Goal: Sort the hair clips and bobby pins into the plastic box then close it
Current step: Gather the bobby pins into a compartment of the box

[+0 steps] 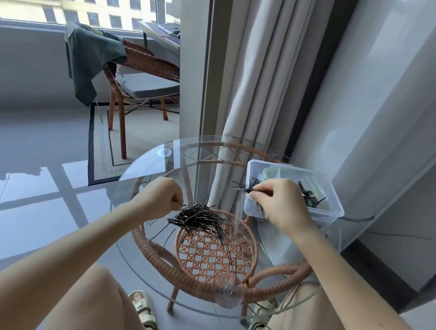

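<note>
I can read no brand, label or writing anywhere in this view.

Starting on the left, my left hand (pixel 159 196) reaches in from the lower left with the forearm stretched out over the glass table top (pixel 139 185). Its fingers are curled in toward the palm and pinched together on the end of a bobby pin at the left edge of the pile of bobby pins (pixel 198 218). The pile sits just right of that hand, on the glass between my two hands: a loose, bristling heap of thin black wavy pins, with a few strays fanned out below and to the left of it.

Further right, my right hand (pixel 280 207) comes in from the lower right, wrist bent, knuckles up, poised over the near left corner of the plastic box (pixel 334 210). Its thumb and fingertips are clamped on a small bunch of black pins (pixel 248 190) that juts out to the left of the hand, level with the box's left wall.

The box is clear, open, and stands on the glass under and to the right of that hand. Inside I see more black pins at the far left, a green-rimmed lid (pixel 298 176) lying in it behind the hand, and dark hair clips (pixel 309 196) to the right of the hand.
</note>
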Motion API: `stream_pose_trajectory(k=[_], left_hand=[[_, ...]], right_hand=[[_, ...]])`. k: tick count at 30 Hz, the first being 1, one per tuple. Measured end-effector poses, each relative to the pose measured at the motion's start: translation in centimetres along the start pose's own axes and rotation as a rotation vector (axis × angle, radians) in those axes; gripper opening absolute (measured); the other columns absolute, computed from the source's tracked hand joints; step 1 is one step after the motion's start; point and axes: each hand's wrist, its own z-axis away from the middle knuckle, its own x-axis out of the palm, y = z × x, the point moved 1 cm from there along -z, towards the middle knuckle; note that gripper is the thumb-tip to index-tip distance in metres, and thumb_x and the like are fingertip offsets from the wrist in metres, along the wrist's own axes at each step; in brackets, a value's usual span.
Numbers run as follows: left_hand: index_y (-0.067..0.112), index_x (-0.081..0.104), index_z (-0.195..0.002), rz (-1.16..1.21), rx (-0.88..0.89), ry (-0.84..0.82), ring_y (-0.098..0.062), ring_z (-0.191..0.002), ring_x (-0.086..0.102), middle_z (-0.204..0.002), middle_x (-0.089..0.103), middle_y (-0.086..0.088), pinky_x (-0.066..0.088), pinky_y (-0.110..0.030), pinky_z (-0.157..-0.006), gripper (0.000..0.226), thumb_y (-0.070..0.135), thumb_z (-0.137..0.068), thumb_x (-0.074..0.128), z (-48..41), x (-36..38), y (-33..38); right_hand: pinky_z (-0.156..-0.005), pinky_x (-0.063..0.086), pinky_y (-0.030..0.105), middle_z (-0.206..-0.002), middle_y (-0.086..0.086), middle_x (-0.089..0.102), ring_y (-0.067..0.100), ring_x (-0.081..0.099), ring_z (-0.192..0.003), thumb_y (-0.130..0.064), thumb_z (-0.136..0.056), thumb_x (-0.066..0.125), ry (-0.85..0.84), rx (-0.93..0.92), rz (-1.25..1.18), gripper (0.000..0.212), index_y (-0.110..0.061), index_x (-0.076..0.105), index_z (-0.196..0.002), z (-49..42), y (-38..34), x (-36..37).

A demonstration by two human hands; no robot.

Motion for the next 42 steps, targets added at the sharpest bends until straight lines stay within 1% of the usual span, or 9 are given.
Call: stream_pose_trajectory(k=[4,9,13,17,19,28,35,39,42], left_hand=[[0.003,0.074,-0.075,0.054,-0.026,0.083,-0.024,-0.069,0.065,-0.076,0.074,-0.009,0.052,-0.029,-0.064,0.010,0.006,-0.077,0.065,-0.4,-1.2,0.5],[0.005,0.076,-0.075,0.178,-0.055,0.192,0.001,-0.044,0.054,-0.065,0.069,-0.005,0.040,-0.003,-0.046,0.010,0.007,-0.076,0.066,-1.5,-3.9,2.3],[0.005,0.076,-0.081,0.314,-0.066,0.242,-0.021,-0.072,0.070,-0.080,0.075,-0.014,0.057,-0.028,-0.074,0.012,0.013,-0.076,0.069,-3.5,-5.4,4.8],[0.006,0.076,-0.083,0.469,-0.065,0.273,-0.022,-0.076,0.068,-0.082,0.074,-0.012,0.057,-0.033,-0.079,0.011,0.013,-0.076,0.071,-5.8,-5.7,8.2],[0.006,0.075,-0.080,0.552,-0.058,0.280,-0.019,-0.065,0.063,-0.074,0.071,-0.011,0.057,-0.032,-0.076,0.009,0.011,-0.074,0.072,-7.3,-5.2,9.9],[0.003,0.075,-0.083,0.545,-0.158,0.168,-0.025,-0.080,0.071,-0.082,0.074,-0.014,0.058,-0.034,-0.077,0.012,0.008,-0.073,0.072,-13.1,0.6,15.0],[-0.009,0.053,-0.115,0.131,-0.112,-0.286,-0.028,-0.076,0.069,-0.115,0.062,-0.021,0.049,-0.020,-0.041,0.029,0.004,-0.090,0.047,-13.1,0.8,16.6],[-0.002,0.052,-0.124,0.402,-0.097,-0.372,-0.025,-0.084,0.070,-0.121,0.055,-0.003,0.060,-0.034,-0.073,0.037,0.010,-0.090,0.054,-12.6,-1.4,15.5],[0.004,0.064,-0.111,0.623,-0.097,-0.219,-0.017,-0.070,0.067,-0.105,0.061,-0.003,0.060,-0.025,-0.061,0.025,0.009,-0.089,0.055,-10.6,-3.8,13.3]], right_hand=[[-0.063,0.048,0.030,-0.068,0.021,0.068,0.029,0.062,-0.063,-0.009,-0.079,0.067,0.150,0.132,0.106,0.017,0.007,0.070,-0.074,-3.9,2.1,-1.2],[-0.063,0.047,0.028,-0.079,0.020,0.068,0.031,0.067,-0.081,-0.001,-0.080,0.059,0.036,0.281,0.333,0.008,0.006,0.063,-0.077,-8.2,3.7,0.6],[-0.042,0.043,0.019,-0.046,0.007,0.060,0.017,0.062,-0.045,-0.012,-0.086,0.057,-0.144,0.383,0.198,0.020,-0.002,0.055,-0.069,-9.4,3.3,2.0],[-0.071,0.060,0.041,-0.089,0.022,0.068,0.033,0.071,-0.072,-0.012,-0.091,0.045,-0.195,0.434,0.005,0.027,0.009,0.060,-0.100,-9.7,3.1,1.0],[-0.078,0.058,0.046,-0.082,0.022,0.067,0.033,0.070,-0.074,-0.011,-0.093,0.043,-0.170,0.465,-0.095,0.030,0.011,0.061,-0.103,-9.4,3.6,-0.1],[-0.068,0.061,0.041,-0.079,0.024,0.069,0.028,0.070,-0.064,-0.013,-0.095,0.045,0.121,0.294,-0.139,0.034,0.015,0.062,-0.086,-4.8,5.8,-6.3],[-0.073,0.060,0.040,-0.081,0.024,0.070,0.023,0.071,-0.068,-0.013,-0.093,0.046,0.090,0.227,-0.085,0.032,0.013,0.062,-0.085,-3.9,6.2,-6.5],[-0.073,0.057,0.047,-0.070,0.015,0.069,0.019,0.069,-0.063,-0.015,-0.094,0.047,0.112,0.133,-0.038,0.033,0.009,0.064,-0.079,-3.0,5.2,-6.3],[-0.066,0.058,0.045,-0.065,0.011,0.068,0.022,0.068,-0.058,-0.018,-0.092,0.051,0.069,0.068,-0.072,0.029,0.000,0.066,-0.075,-1.2,3.0,-5.9]])
